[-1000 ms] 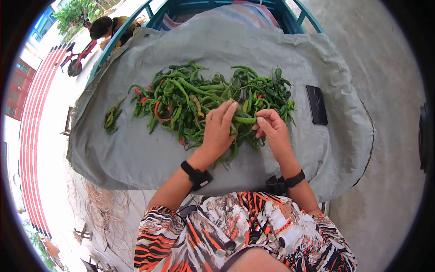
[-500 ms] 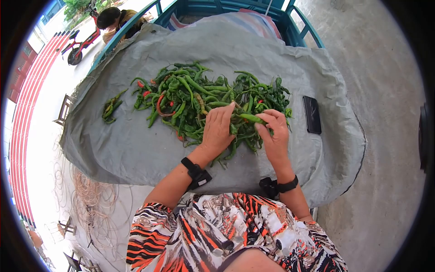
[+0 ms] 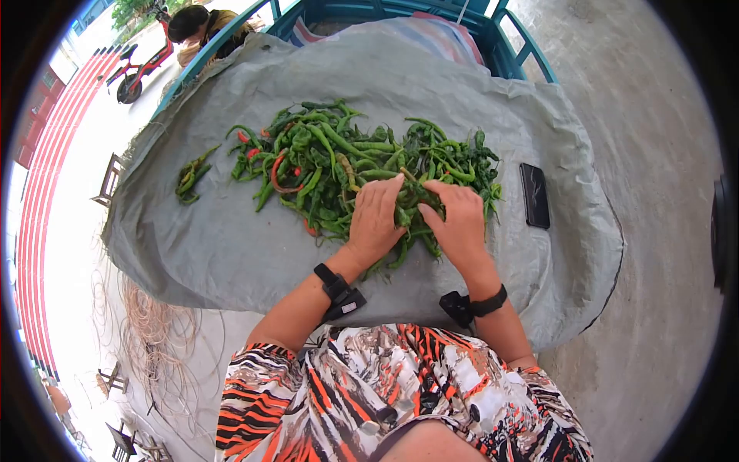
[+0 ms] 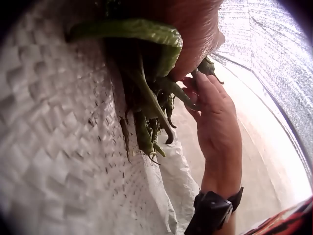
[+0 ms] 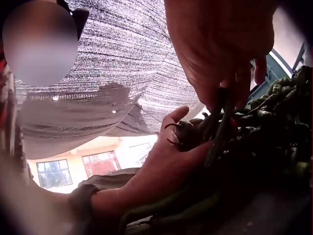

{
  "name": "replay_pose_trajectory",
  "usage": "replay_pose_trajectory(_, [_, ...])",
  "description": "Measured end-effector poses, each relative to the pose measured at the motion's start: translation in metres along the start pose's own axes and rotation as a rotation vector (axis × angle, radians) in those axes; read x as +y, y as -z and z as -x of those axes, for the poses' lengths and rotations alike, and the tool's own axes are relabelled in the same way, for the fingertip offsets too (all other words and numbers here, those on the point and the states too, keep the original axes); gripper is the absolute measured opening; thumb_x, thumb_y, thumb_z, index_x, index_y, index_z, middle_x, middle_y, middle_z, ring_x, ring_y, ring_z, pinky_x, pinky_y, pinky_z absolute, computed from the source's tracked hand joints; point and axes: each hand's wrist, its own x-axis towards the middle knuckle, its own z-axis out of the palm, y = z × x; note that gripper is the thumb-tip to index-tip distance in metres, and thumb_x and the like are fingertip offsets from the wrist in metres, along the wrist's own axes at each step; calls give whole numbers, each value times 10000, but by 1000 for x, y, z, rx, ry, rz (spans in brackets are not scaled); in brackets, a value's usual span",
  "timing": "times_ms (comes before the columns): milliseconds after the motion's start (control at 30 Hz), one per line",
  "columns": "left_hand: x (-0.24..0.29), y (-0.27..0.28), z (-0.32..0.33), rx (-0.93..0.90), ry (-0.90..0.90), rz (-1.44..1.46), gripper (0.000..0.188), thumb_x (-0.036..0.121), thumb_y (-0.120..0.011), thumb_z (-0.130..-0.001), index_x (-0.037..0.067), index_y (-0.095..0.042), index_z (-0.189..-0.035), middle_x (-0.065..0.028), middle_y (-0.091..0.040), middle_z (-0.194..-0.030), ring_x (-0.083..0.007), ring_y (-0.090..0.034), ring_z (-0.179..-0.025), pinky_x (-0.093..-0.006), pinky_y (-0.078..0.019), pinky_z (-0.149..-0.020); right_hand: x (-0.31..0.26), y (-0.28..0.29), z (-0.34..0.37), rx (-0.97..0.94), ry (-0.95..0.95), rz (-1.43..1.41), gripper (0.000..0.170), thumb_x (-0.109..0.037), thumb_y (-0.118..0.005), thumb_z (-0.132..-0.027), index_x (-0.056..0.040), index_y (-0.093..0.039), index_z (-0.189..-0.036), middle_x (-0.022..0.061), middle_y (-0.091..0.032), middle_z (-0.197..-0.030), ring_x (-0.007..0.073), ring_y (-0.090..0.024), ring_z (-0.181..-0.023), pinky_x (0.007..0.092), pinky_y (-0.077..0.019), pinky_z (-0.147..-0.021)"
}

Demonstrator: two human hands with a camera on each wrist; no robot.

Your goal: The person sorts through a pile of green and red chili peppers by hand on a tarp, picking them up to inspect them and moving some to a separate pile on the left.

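Observation:
A heap of green chili peppers, with a few red ones, lies on the grey tarp. My left hand is at the heap's near side, curled around several green peppers; their stems stick out by the thumb in the right wrist view. Close beside it, my right hand pinches a long green pepper between thumb and fingers, next to the left hand's bunch. The left wrist view has the right hand touching peppers just past the left palm. Palms hide part of what they hold.
A small separate bunch of peppers lies left of the heap. On the right is a black phone. The grey tarp covers a teal cart. Another person is bent over beyond the cart's left side.
The bright green pepper that my right hand held out to the right no longer shows there. My right hand has moved in against the peppers by the left hand, which stays in place.

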Motion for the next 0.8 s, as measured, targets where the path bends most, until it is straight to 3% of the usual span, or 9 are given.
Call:
replay_pose_trajectory(233, [2, 2, -1, 20, 17, -50, 994, 124, -874, -646, 30, -325, -1469, -168, -470, -1389, -370, -426, -1324, -519, -314, -1110, 0, 25, -2, 157, -40, -101, 269, -154, -723, -851, -84, -701, -1109, 89, -702, -988, 285, -609, -925, 407, -418, -932])
replay_pose_trajectory(267, [4, 3, 0, 15, 36, -71, 1007, 136, -879, -643, 31, -319, -1473, -165, -459, -1403, -367, -405, -1348, -528, -291, -1126, -2, 32, -3, 124, -119, -150, 280, -145, -714, -873, -79, -693, -1143, 91, -703, -1017, 264, -614, -924, 387, -448, -904])
replay_pose_trajectory(467, [15, 15, 2, -30, 138, -152, 925, 174, -859, -684, 44, -368, -1457, -125, -459, -1414, -338, -372, -1375, -532, -189, -1167, 7, 48, -22, 300, -158, -225, 283, -113, -677, -922, -54, -663, -1199, 112, -687, -1110, 239, -637, -898, 347, -511, -812])
replay_pose_trajectory(533, [15, 19, 4, -38, 120, -191, 854, 170, -838, -710, 51, -404, -1436, -118, -489, -1380, -326, -403, -1344, -519, -226, -1138, 10, 46, -33, 347, -175, -280, 279, -117, -675, -918, -41, -661, -1186, 119, -686, -1071, 258, -637, -923, 373, -496, -868])
replay_pose_trajectory(633, [14, 21, 7, -25, 131, -211, 762, 159, -815, -737, 61, -455, -1401, -105, -544, -1309, -310, -454, -1282, -496, -278, -1077, 40, 26, -41, 353, -149, -7, 302, -146, -684, -907, -36, -652, -1187, 114, -671, -1089, 285, -622, -996, 403, -460, -942])
replay_pose_trajectory(733, [15, 23, 5, -4, 160, -206, 695, 147, -800, -751, 73, -491, -1369, -94, -591, -1241, -303, -497, -1209, -473, -314, -1015, 36, 22, -30, 242, -117, -116, 343, -174, -692, -895, -31, -637, -1202, 114, -647, -1140, 316, -593, -1068, 431, -427, -977])
replay_pose_trajectory(800, [16, 24, 4, -1, 176, -206, 645, 135, -794, -755, 83, -523, -1338, -90, -609, -1217, -304, -516, -1167, -460, -337, -987, 14, 24, -16, -14, -111, -238, 347, -195, -698, -889, -49, -641, -1198, 120, -623, -1193, 320, -591, -1059, 436, -430, -958])
